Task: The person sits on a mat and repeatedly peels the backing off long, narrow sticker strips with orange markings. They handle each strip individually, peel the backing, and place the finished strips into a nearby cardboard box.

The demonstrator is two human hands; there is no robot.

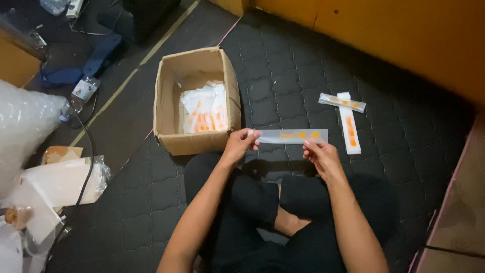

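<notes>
I sit cross-legged on a dark quilted mat [283, 76]. My left hand [240, 144] pinches the left end of a long clear plastic sleeve [290, 135] with orange print. My right hand [322, 156] holds the same sleeve from below near its right part. The sleeve is stretched level between both hands, above my knees. Two similar sleeves [346, 119] lie crossed on the mat to the right of my hands.
An open cardboard box [166, 101] with several white and orange packets [204, 108] stands just left of my hands. Clear plastic bags and wrapping [30, 146] pile at the far left. A cable [88, 151] runs along the floor there. A yellow wall [404, 35] borders the mat.
</notes>
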